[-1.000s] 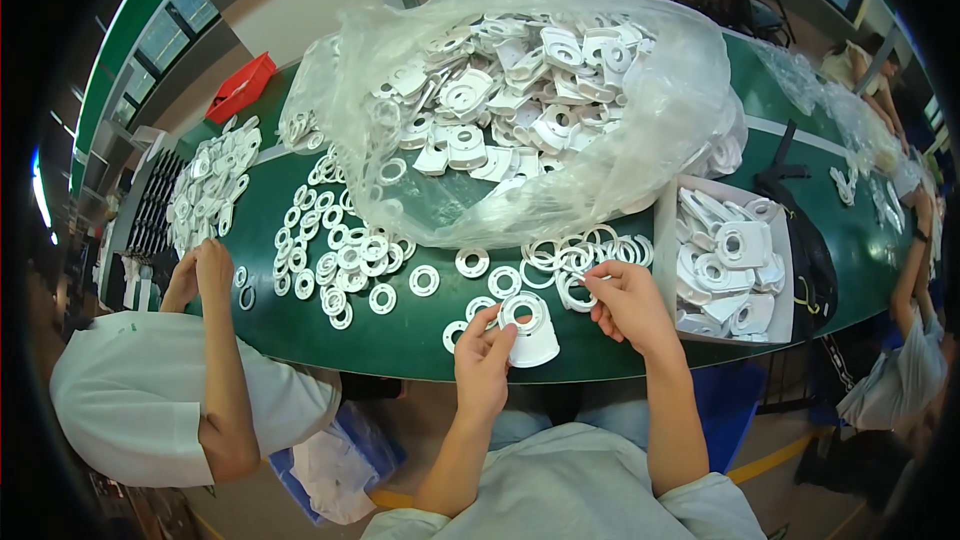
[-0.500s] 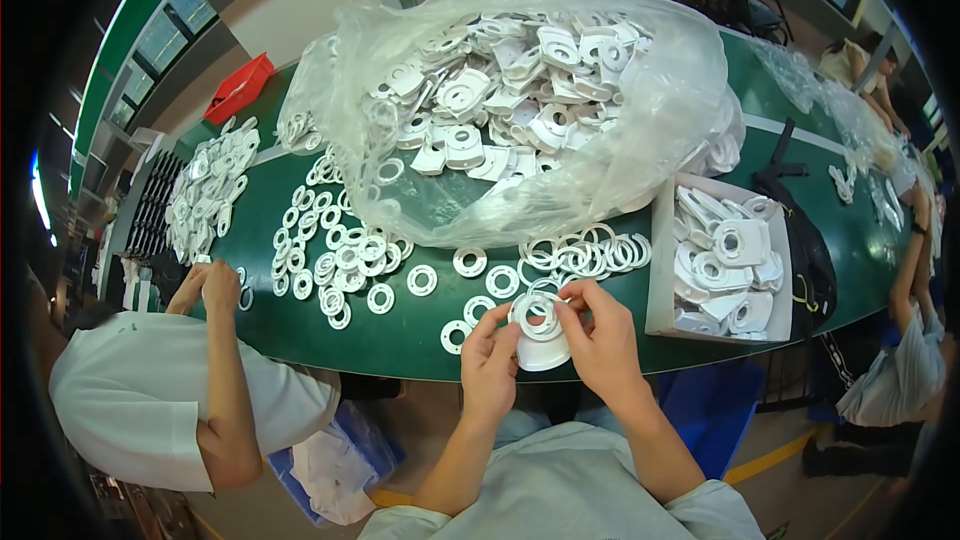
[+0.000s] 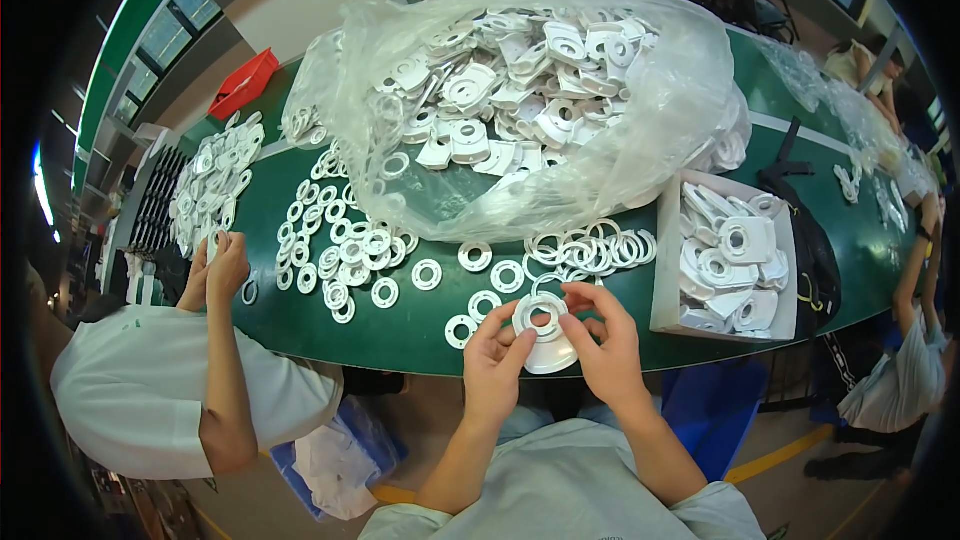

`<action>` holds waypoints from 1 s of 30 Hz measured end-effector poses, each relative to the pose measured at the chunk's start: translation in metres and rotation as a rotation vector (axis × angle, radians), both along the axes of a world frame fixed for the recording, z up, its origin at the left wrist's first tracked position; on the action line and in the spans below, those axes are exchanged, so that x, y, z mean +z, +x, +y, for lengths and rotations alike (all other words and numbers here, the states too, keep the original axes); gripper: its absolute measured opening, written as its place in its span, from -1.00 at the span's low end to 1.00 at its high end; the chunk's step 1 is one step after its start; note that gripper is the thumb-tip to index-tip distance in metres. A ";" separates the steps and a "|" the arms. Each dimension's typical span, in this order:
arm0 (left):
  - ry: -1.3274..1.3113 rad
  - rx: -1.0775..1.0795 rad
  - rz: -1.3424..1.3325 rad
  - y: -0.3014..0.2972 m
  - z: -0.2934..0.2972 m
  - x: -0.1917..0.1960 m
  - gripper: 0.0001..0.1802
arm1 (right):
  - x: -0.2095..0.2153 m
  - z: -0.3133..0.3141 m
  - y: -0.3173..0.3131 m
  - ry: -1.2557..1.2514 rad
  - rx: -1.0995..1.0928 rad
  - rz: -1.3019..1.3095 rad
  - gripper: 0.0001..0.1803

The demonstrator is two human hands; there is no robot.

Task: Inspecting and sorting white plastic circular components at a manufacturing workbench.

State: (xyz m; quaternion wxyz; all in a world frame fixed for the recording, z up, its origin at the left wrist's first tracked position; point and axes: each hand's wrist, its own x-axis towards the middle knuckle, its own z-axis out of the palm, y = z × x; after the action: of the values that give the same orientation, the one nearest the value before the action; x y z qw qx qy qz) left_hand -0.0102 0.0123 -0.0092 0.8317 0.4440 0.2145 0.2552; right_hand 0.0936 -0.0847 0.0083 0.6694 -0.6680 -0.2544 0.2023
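Over the table's near edge I hold a white plastic part [image 3: 549, 357] with a round ringed opening at its top and a smooth flared lower piece. My left hand [image 3: 494, 365] grips it from the left, thumb on its front near the ring. From the right, my right hand [image 3: 607, 345] is closed on its upper edge, thumb beside the opening. The fingertips behind the part are hidden. Loose flat white rings [image 3: 461, 331] lie just left of my hands, and a pile of thin white rings [image 3: 590, 252] lies just beyond them.
A large clear plastic bag [image 3: 690, 110] full of white parts covers the table's middle. To my right stands a white box [image 3: 672, 270] of similar parts, beside a black bag [image 3: 815, 250]. A co-worker's hands [image 3: 222, 265] work at the left. A red tray [image 3: 243, 83] sits far left.
The part in my hands has turned slightly, and its flared piece faces up more. At the left, the co-worker's hands have risen a little from the table with a white piece.
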 end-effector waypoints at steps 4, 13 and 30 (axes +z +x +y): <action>0.035 -0.006 0.026 -0.004 0.001 -0.005 -0.61 | -0.009 -0.007 -0.002 0.032 0.182 0.275 -0.59; 0.501 0.105 0.228 0.001 -0.003 0.012 -0.60 | -0.014 -0.006 -0.005 0.061 0.290 0.439 -0.66; 0.878 -0.043 0.532 -0.004 -0.005 0.022 -0.60 | -0.033 -0.036 0.002 0.096 0.324 0.217 -0.64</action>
State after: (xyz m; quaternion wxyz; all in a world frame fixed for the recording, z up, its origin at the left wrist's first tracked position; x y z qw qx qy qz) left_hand -0.0143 0.0071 0.0124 0.4885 0.8054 0.2821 0.1822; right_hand 0.0957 -0.1206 -0.0249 0.6828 -0.5600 -0.2943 0.3656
